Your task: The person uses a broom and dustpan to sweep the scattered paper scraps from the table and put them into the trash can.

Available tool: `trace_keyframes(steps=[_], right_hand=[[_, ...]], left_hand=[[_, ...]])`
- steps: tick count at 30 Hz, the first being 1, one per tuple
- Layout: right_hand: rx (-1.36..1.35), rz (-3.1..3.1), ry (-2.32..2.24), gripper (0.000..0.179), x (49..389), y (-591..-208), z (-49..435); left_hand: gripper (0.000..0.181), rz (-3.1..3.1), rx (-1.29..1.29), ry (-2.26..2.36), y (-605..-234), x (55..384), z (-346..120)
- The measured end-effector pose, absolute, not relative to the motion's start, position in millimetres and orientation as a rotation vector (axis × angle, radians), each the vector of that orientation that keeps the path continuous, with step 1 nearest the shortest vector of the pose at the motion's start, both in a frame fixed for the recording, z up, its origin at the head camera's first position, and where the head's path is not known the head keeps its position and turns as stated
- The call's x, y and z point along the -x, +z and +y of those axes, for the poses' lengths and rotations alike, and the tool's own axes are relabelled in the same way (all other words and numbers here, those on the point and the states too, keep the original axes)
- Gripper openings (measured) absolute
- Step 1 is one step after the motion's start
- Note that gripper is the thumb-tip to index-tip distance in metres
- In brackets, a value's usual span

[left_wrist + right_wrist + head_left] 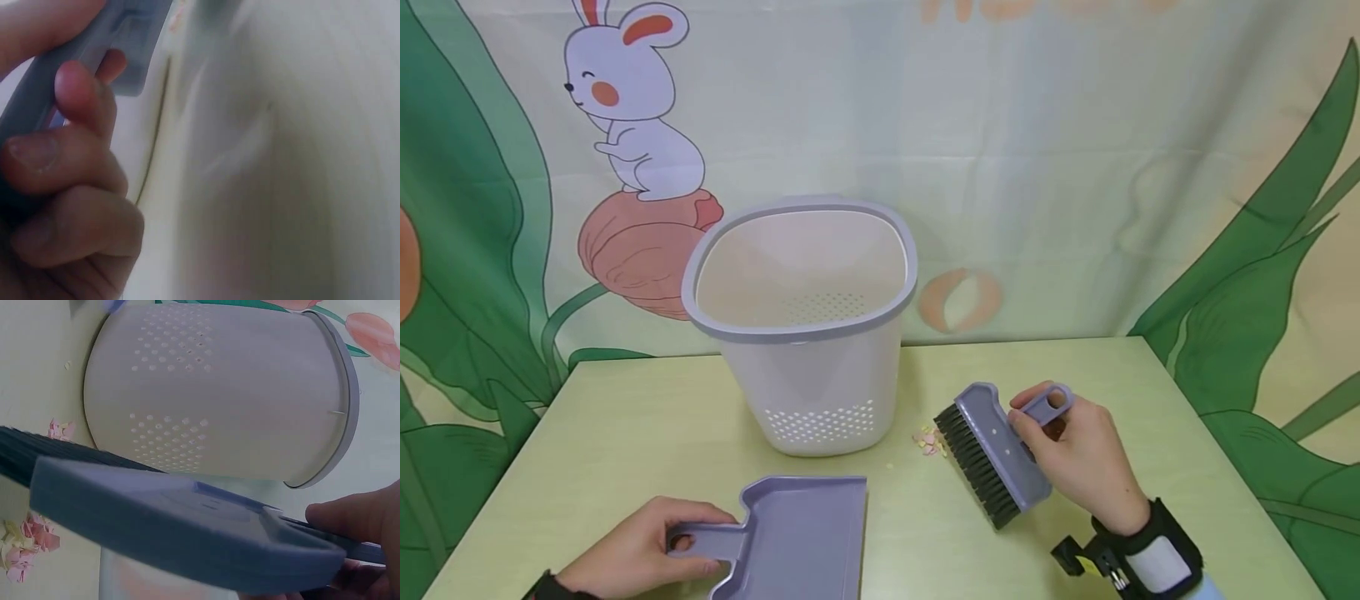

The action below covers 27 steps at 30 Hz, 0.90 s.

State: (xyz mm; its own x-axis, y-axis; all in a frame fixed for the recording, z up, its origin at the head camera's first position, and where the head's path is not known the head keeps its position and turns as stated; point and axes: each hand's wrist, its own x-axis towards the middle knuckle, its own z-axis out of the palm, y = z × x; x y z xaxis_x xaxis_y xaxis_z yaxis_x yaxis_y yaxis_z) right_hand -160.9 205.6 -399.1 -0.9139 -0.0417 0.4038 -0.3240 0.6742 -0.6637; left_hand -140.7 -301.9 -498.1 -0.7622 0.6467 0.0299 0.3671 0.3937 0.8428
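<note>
My left hand (647, 542) grips the handle of a purple-grey dustpan (805, 537), which lies low over the table's front with its flat edge facing right. In the left wrist view, curled fingers (81, 156) wrap that handle. On the right, my right hand (1090, 450) holds a matching hand brush (1000, 450) by its looped handle, thumb along the near side. Its dark bristles (977, 467) point left and down. Beside the bristle tips lies a small pile of pink and yellow paper scraps (929, 442); the right wrist view shows crumpled scraps (28, 544) too.
A whitish waste bin (820, 375) with a purple-grey rim and perforated wall stands upright at the table's back, beyond the dustpan. The light wooden table (625, 433) ends at a printed cloth backdrop (1037, 167) with a rabbit and leaves.
</note>
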Motion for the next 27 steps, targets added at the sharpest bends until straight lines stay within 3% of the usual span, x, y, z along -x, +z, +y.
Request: trace_keyframes(steps=[9, 21, 27], right_hand=[[-0.325, -2.632, 1.371, 0.008, 159, -394, 208], [-0.697, -2.805, 1.504, 0.029, 155, -395, 209], [-0.811, -2.791, 1.484, 0.028, 154, -394, 211]], left_hand=[[0.033, 2.439, -0.827, 1.273, -503, 137, -275], [0.032, 2.477, -0.755, 1.255, -509, 136, -271], [0.032, 2.494, -0.684, 1.211, -507, 134, -269]])
